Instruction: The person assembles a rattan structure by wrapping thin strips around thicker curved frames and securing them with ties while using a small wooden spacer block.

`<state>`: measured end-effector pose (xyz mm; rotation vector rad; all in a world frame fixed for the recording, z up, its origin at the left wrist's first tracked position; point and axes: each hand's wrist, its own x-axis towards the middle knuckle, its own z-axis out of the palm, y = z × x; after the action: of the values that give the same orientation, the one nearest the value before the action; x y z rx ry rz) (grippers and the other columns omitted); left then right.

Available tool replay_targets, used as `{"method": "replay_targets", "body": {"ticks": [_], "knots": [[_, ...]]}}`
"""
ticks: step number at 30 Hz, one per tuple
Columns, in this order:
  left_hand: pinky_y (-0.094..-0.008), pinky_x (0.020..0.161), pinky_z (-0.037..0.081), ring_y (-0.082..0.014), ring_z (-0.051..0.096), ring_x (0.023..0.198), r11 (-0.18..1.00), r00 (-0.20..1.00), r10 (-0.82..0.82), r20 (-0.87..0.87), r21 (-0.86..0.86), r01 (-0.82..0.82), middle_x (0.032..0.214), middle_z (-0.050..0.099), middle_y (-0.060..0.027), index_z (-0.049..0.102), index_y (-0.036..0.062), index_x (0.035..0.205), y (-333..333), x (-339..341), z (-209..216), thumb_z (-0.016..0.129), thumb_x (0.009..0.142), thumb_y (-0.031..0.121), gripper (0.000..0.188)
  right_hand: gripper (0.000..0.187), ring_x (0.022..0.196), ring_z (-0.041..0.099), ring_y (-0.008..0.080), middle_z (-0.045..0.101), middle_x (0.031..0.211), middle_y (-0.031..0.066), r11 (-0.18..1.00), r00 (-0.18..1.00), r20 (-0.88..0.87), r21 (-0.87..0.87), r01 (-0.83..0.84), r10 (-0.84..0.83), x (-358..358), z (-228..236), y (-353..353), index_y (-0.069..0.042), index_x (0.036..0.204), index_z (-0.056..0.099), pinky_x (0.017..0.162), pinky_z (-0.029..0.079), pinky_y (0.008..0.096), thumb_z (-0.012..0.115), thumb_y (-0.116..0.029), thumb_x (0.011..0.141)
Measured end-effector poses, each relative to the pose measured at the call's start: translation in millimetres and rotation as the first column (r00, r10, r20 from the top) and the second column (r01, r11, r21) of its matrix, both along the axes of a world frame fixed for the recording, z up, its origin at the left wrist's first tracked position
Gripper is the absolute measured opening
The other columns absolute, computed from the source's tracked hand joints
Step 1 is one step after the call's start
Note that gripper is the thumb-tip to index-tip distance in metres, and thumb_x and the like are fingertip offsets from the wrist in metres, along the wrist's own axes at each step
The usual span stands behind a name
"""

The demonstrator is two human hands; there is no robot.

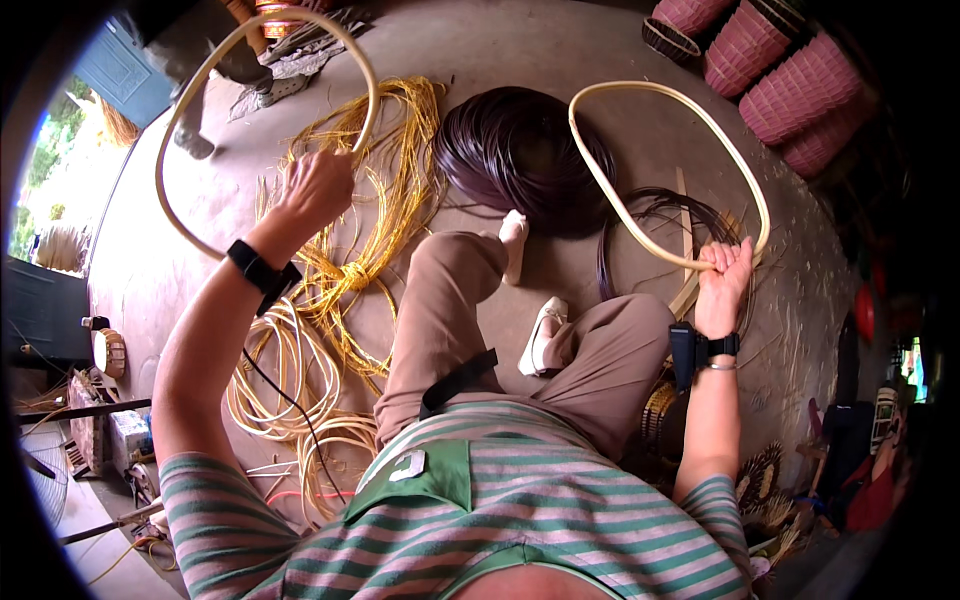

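My left hand [318, 188] is raised at the upper left, its fingers wrapped round a large pale cane hoop [376, 95]. That hoop is roughly oval and stands up beyond the hand. On the right, my right hand [728, 270] grips the lower end of a second pale cane hoop [640, 84], which is a longer, rounded oval. The two hoops are apart from each other. Beneath my left arm lies a tied bundle of yellow strands [350, 270] on the floor. A thick coil of dark brown strands [500, 150] lies between the hoops, just beyond my feet.
Loops of pale cane [290, 370] lie on the floor by my left side. Stacked pink baskets [800, 90] and a small dark basket [670, 40] stand at the far right. A wooden strip [686, 215] lies near my right hand. A blue door [120, 70] is at the far left.
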<state>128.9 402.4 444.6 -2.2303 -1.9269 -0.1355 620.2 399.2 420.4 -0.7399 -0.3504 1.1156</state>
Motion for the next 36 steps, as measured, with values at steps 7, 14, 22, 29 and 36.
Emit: {"method": "replay_targets", "body": {"ticks": [7,14,22,29,36], "knots": [[-0.0340,0.048,0.044,-0.0214,0.060,0.058,0.955,0.944,-0.272,-0.187,0.064,0.288,0.062,0.058,-0.0039,0.064,0.0114,0.090,26.2,30.7,5.3,0.056,0.075,0.005,0.018,0.041,0.048,0.025,0.0098,0.022,0.054,-0.0032,0.999,1.000,0.001,-0.036,-0.014,0.014,-25.2,-27.0,23.8,-0.015,0.064,0.028,0.052,0.030,0.0260,0.047,-0.035,0.093],[-0.0339,0.055,0.043,-0.0184,0.055,0.067,0.896,0.818,-0.444,-0.366,-0.199,0.398,0.071,0.053,-0.0007,0.056,0.0139,0.089,22.4,54.5,-67.9,0.058,0.074,0.009,0.016,0.038,0.042,0.022,0.0090,0.021,0.053,-0.0048,0.929,0.997,0.082,-0.369,0.024,0.007,-76.2,-138.1,27.0,-0.015,0.070,0.030,0.041,0.026,0.0260,0.056,-0.037,0.087],[-0.0311,0.067,0.042,-0.0204,0.056,0.076,0.896,0.872,-0.440,-0.216,-0.041,0.442,0.081,0.054,-0.0028,0.057,0.0126,0.085,31.2,45.9,-120.2,0.060,0.071,0.010,0.014,0.030,0.049,0.039,0.0142,0.041,0.066,0.0015,0.709,0.959,-0.046,-0.683,0.172,-0.278,-136.6,-324.5,-22.6,-0.010,0.095,0.045,0.048,0.041,0.0280,0.052,-0.037,0.087],[-0.0334,0.075,0.045,-0.0229,0.057,0.087,0.805,0.780,-0.461,-0.422,0.172,0.568,0.093,0.053,-0.0075,0.058,0.0050,0.100,23.2,5.4,-135.9,0.057,0.074,0.005,0.027,0.031,0.065,0.050,0.0189,0.051,0.074,0.0063,0.365,0.999,-0.016,-0.931,-0.031,0.044,-160.6,-373.4,-83.8,-0.011,0.101,0.044,0.063,0.047,0.0336,0.041,-0.040,0.092],[-0.0374,0.065,0.038,-0.0269,0.051,0.074,0.885,0.887,-0.455,-0.074,0.072,0.460,0.079,0.049,-0.0075,0.055,0.0108,0.086,32.1,-25.2,-191.3,0.053,0.075,0.003,0.014,0.015,0.073,0.060,0.0221,0.051,0.082,0.0100,0.598,0.704,0.334,-0.785,-0.159,0.626,-151.8,-437.5,-29.0,0.002,0.088,0.041,0.066,0.056,0.0379,0.051,-0.009,0.090]]}}
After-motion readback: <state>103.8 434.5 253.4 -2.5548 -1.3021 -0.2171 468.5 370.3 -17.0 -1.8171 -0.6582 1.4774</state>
